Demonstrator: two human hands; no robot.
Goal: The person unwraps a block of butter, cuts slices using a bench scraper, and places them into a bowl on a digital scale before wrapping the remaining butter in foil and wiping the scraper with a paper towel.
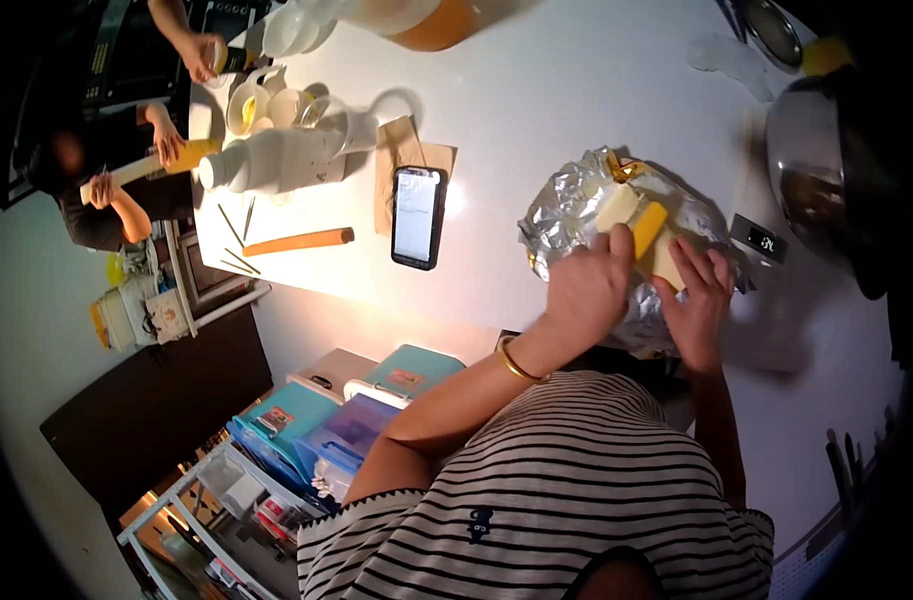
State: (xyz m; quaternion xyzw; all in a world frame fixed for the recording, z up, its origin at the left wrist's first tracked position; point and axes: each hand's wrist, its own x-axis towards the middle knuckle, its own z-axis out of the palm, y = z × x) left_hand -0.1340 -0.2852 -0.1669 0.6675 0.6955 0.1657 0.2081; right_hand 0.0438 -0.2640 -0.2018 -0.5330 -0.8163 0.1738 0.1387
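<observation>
Crumpled silver foil (561, 205) lies spread on the white table, with pale blocks on it. My left hand (588, 285) is closed around the lower end of a yellow, bar-like object (649, 228), which leans over the foil beside an off-white block (617, 206). My right hand (698, 300) presses its thumb and fingers against a pale yellow block (663, 262) just right of the yellow object. My fingers partly cover both things, so their lower ends are hidden.
A digital scale (758, 240) and metal bowl (811, 160) stand right of the foil. Left are a phone (416, 220), wooden stick (298, 241), white bottle (266, 163) and cups (248, 105). Other people's hands (168, 140) work at the far left. Lidded boxes (411, 370) sit below the table.
</observation>
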